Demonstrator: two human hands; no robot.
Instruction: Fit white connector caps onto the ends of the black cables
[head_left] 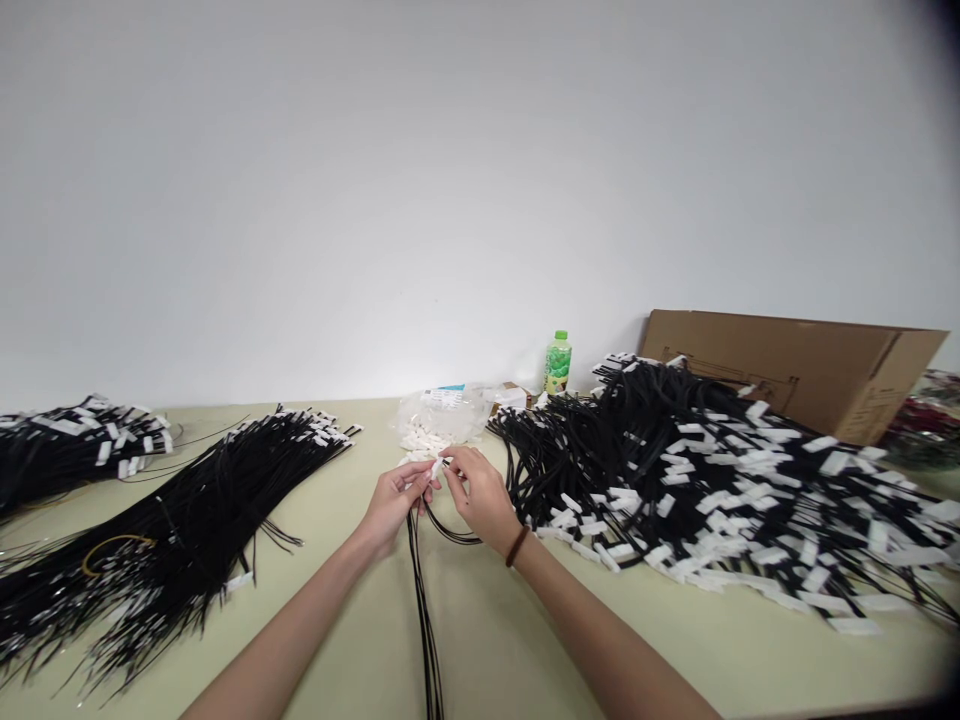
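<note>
Both my hands meet over the middle of the table. Between the fingertips of my left hand is a small white connector housing. My right hand, with a brown band at its wrist, is closed in a pinch at the same housing, seemingly on the end of a black wire; the fingers partly hide it. Several black wires run down from under my hands to the near table edge, and one loops to the right. Just behind lies a clear plastic bag with loose white connector housings.
A large heap of black cables with white connectors covers the right side. Behind it stand a cardboard box and a green-capped bottle. Black wire bundles lie on the left of the pale table, with a wall behind.
</note>
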